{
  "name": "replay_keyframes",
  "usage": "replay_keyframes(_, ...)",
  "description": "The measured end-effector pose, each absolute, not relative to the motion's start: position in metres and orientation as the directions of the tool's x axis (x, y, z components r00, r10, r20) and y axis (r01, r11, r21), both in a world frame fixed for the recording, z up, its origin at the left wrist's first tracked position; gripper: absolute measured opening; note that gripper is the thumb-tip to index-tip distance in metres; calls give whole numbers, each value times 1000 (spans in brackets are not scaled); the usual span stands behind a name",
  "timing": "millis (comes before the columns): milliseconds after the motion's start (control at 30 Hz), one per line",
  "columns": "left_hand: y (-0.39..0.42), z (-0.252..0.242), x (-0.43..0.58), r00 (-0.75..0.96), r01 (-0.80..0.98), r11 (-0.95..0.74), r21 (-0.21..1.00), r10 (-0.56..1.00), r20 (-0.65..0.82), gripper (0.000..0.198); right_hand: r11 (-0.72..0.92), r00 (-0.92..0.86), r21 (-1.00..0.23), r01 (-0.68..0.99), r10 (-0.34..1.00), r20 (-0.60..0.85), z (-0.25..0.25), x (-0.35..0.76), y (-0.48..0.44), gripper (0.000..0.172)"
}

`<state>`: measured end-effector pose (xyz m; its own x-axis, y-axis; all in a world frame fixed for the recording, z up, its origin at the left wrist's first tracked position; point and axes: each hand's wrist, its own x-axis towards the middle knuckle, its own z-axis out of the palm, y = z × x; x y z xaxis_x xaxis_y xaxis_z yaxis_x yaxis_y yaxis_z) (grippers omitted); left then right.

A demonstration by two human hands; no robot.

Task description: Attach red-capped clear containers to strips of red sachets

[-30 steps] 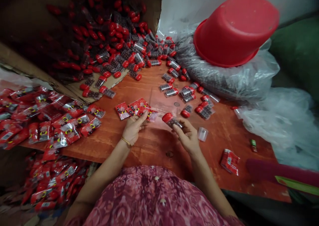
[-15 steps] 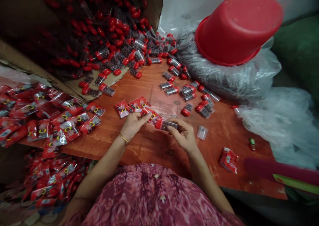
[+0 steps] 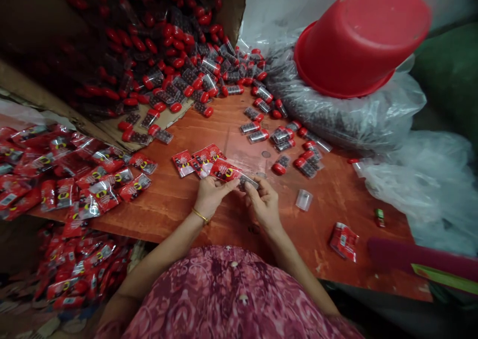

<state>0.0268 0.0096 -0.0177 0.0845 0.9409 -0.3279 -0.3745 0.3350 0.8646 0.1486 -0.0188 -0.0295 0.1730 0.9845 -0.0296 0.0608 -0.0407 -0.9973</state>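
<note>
My left hand (image 3: 213, 194) pinches a red printed plastic pouch (image 3: 226, 170) with a yellow and black mark on it. In my right hand (image 3: 263, 203) is a small clear container (image 3: 247, 180) filled with dark pellets, its end meeting the pouch's opening. Its red cap is hidden behind the left fingers or inside the pouch; I cannot tell which. Just beyond the left hand, several flat red pouches (image 3: 182, 163) lie on the wooden table (image 3: 224, 219).
An open cardboard box (image 3: 33, 87) spills red-capped containers (image 3: 231, 90) across the table. Filled pouches (image 3: 100, 194) pile up at left. At right stand a red tub (image 3: 358, 40) on a plastic sack (image 3: 336, 120), a clear empty container (image 3: 303, 199) and a crumpled pouch (image 3: 344, 241).
My hands have come together. The right hand has moved left with the container, whose red cap showed before, bringing it against the pouch in my left hand.
</note>
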Motion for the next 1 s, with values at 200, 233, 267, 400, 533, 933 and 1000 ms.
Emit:
replay_keyframes(200, 8, -20, 27, 120, -527, 392, 754, 913, -390, 26, -57, 4, -994, 89, 998, -57, -22, 156, -12, 26)
replay_keyframes(233, 8, -20, 27, 118, -534, 411, 739, 902, -416, 27, -29, -1, -992, 124, 1000, -30, -21, 157, -11, 23)
replay_keyframes(267, 8, -20, 28, 107, -539, 424, 728, 892, -440, 28, -5, -10, -988, 153, 1000, -6, -20, 157, -10, 22)
replay_keyframes(400, 7, -21, 33, 33, -545, 415, 728, 879, -476, 29, 33, -21, -986, 161, 999, 30, -23, 151, -11, 20)
replay_keyframes(533, 9, -21, 35, 48, -556, 412, 722, 883, -466, 29, -12, 30, -996, 85, 1000, -10, -30, 143, -12, 24)
replay_keyframes(933, 5, -20, 15, 86, -606, 458, 650, 850, -519, 35, 8, -19, -1000, -13, 1000, 9, -51, 129, -4, 24)
replay_keyframes(1000, 3, -20, 8, 69, -601, 468, 648, 838, -542, 37, 76, -27, -993, 86, 997, 73, -58, 121, -1, 20)
